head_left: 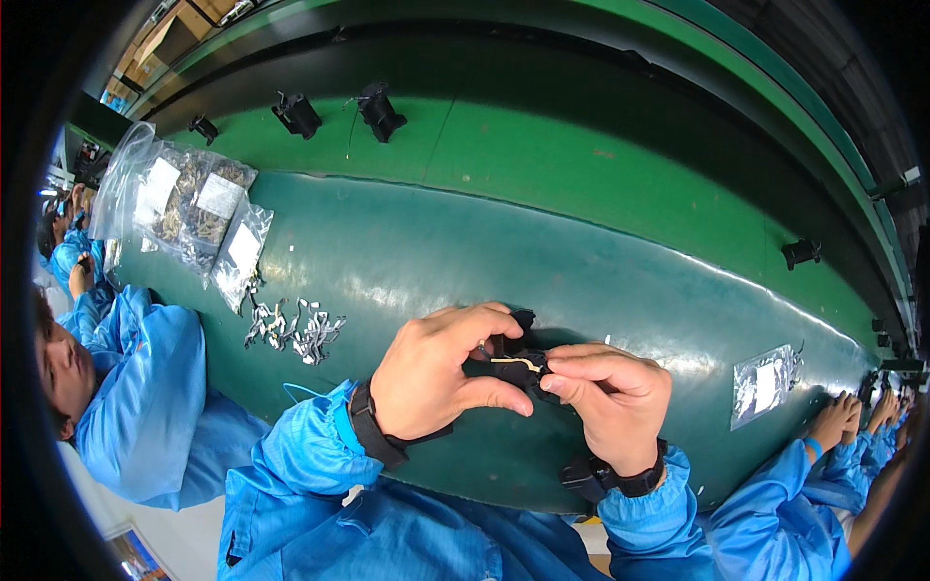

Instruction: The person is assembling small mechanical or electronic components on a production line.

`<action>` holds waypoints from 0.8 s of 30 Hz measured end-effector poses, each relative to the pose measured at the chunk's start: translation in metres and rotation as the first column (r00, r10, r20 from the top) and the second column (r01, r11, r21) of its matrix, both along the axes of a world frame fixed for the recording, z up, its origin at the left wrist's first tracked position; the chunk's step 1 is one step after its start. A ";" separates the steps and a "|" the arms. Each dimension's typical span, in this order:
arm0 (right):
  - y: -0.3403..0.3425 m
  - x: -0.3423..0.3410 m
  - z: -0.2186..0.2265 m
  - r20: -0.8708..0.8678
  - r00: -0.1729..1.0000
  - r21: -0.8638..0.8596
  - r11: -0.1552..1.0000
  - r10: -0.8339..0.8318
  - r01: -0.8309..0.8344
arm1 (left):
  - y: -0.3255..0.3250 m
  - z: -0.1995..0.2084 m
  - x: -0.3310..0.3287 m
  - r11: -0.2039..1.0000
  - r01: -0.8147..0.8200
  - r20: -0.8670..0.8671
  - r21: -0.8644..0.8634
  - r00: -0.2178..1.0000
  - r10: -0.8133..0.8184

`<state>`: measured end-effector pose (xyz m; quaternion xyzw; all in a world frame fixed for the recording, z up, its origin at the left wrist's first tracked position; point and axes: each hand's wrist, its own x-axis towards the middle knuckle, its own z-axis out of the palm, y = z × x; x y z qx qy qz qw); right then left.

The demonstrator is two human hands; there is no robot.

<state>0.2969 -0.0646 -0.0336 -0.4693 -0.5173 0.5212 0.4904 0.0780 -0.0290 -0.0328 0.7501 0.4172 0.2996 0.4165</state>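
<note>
Over the near middle of the table, my left hand [441, 366] curls its fingers and thumb around a small black part [523, 329], which looks like a plastic housing. A thin yellowish cable [513, 362] runs across the part's near side. At its right end, my right hand [620, 392] pinches with thumb and forefinger. The fingertips hide the cable's tip, and much of the black part is covered by both hands. A dark band circles each of my wrists.
Left lie clear bags of small parts [199, 198] and a pile of short cables [295, 329]. Another small bag [762, 385] is at right. Black parts [380, 113] stand along the green conveyor [542, 160]. A co-worker in blue [145, 387] sits close left; others' hands [835, 426] work at right.
</note>
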 end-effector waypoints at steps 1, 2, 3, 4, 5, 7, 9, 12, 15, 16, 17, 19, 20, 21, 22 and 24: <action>0.000 -0.002 0.000 -0.005 1.000 0.004 1.000 -0.006 0.006 | -0.001 0.001 0.001 0.999 -0.036 -0.011 0.003 0.999 0.036; -0.002 -0.004 -0.002 0.012 0.999 0.009 0.999 -0.041 0.041 | -0.002 0.001 0.002 0.998 -0.070 -0.022 0.005 0.997 0.070; -0.003 -0.005 -0.003 0.028 0.997 0.015 0.997 -0.076 0.076 | -0.003 0.003 0.006 0.998 -0.063 -0.026 0.006 0.998 0.063; -0.003 -0.005 -0.003 0.023 0.996 0.016 0.996 -0.083 0.083 | -0.004 0.005 0.011 0.987 -0.144 0.038 0.067 0.989 0.142; -0.002 -0.005 -0.002 0.015 0.994 -0.012 0.994 -0.108 0.109 | -0.004 0.007 0.013 0.966 -0.227 0.107 0.123 0.971 0.214; -0.003 -0.005 -0.001 -0.030 0.991 -0.075 0.989 -0.134 0.131 | -0.002 0.002 0.008 0.954 -0.170 0.053 0.247 0.985 0.162; -0.003 -0.004 -0.005 -0.048 0.990 -0.078 0.989 -0.131 0.127 | -0.002 0.005 0.011 0.924 -0.164 0.015 0.345 0.986 0.169; -0.002 -0.004 -0.006 -0.078 0.989 -0.086 0.989 -0.126 0.119 | -0.001 0.005 0.006 0.909 -0.125 -0.048 0.399 0.986 0.157; -0.002 -0.004 -0.008 -0.085 0.990 -0.069 0.992 -0.113 0.107 | -0.001 0.007 0.005 0.916 -0.129 -0.026 0.379 0.988 0.150; -0.002 -0.005 -0.009 -0.073 0.992 -0.048 0.994 -0.099 0.096 | -0.002 0.006 0.005 0.917 -0.122 -0.031 0.380 0.989 0.144; -0.002 -0.004 -0.010 -0.078 0.992 -0.047 0.994 -0.102 0.099 | -0.003 0.005 0.006 0.922 -0.149 0.005 0.356 0.987 0.158; -0.003 -0.003 -0.010 -0.087 0.993 -0.057 0.996 -0.078 0.073 | -0.004 0.006 0.007 0.927 -0.172 0.039 0.332 0.985 0.169; -0.002 -0.003 -0.011 -0.089 0.993 -0.056 0.995 -0.082 0.077 | -0.004 0.006 0.007 0.931 -0.172 0.036 0.323 0.985 0.170; -0.002 -0.003 -0.011 -0.099 0.992 -0.072 0.995 -0.077 0.070 | -0.005 0.007 0.007 0.934 -0.173 0.033 0.314 0.985 0.171; -0.002 -0.003 -0.011 -0.109 0.991 -0.089 0.994 -0.071 0.062 | -0.005 0.008 0.007 0.934 -0.168 0.032 0.315 0.985 0.167; -0.003 -0.002 -0.006 -0.102 0.993 -0.120 0.992 -0.060 0.047 | -0.007 0.010 0.006 0.936 -0.153 -0.030 0.316 0.985 0.171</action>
